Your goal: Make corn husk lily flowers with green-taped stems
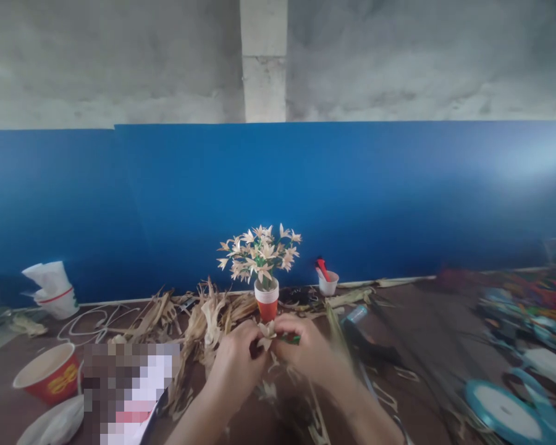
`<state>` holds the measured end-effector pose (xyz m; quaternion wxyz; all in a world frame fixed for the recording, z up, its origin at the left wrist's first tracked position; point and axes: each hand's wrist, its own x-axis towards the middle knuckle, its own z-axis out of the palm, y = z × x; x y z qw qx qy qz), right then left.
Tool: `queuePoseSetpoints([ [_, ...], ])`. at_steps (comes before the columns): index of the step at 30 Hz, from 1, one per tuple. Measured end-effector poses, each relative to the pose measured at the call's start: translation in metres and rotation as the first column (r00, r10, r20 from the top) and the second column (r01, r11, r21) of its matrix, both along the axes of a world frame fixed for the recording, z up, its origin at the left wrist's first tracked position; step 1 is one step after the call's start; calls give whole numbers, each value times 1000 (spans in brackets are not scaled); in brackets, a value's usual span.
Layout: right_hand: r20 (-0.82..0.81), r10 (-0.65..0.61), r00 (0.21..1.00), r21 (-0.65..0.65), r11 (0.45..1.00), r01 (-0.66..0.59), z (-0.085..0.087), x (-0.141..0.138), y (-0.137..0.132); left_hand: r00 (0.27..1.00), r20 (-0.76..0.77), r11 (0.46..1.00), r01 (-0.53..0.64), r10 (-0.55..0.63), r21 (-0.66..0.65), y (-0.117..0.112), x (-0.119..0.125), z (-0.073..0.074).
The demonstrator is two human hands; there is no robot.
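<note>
Grey concrete wall (120, 62) above a blue panel (278, 185) forms the background, with a dark brown table (412, 321) in front of it. At the near centre, both hands meet over a small pale flower (267, 334) with pointed petals. It lies between the two sets of fingertips, raised above the tabletop and just in front of an orange-and-white pot (267, 303). Thumb and fingers of the left hand (239, 355) are pinched together at the blossom's left side; those of the right hand (306, 346) are closed around a slim green piece (291, 339), their tips at the blossom's right edge. Whether the green piece joins the flower cannot be told. Similar blossoms (264, 253) on green stems fill the pot. Dry husks (208, 324) are heaped left of the pot, and a loose pale blossom (267, 390) rests below the hands. Farther right is a small white cup (328, 284) containing a red-handled tool (323, 269); a red bowl (50, 377) occupies the left side, and a blue ribbon spool (505, 411) the near right corner.
</note>
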<state>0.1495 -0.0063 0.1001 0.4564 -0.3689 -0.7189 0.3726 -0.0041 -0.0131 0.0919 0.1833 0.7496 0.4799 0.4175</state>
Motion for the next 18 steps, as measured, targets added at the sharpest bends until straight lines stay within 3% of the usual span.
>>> queuePoseSetpoints([
  [3, -77, -48, 996, -29, 999, 46, -2, 2, 4, 999, 54, 999, 4, -2, -32, 4, 3, 4],
  [7, -150, -113, 982, -38, 993, 109, -8, 2, 9, 981, 193, 983, 40, -4, -180, 11, 5, 2],
  [11, -60, -64, 996, -89, 994, 59, -11, 2, 10, 994, 107, 987, 32, -15, -157, 10, 6, 2],
  [15, -33, -96, 995, -85, 992, 93, -9, 2, 9, 999, -10, 996, -41, 40, -76, 7, 9, 1],
  [18, -66, -113, 991, -117, 988, 104, -3, 1, 6, 998, 38, 995, -48, 52, -88, 7, 11, -1],
])
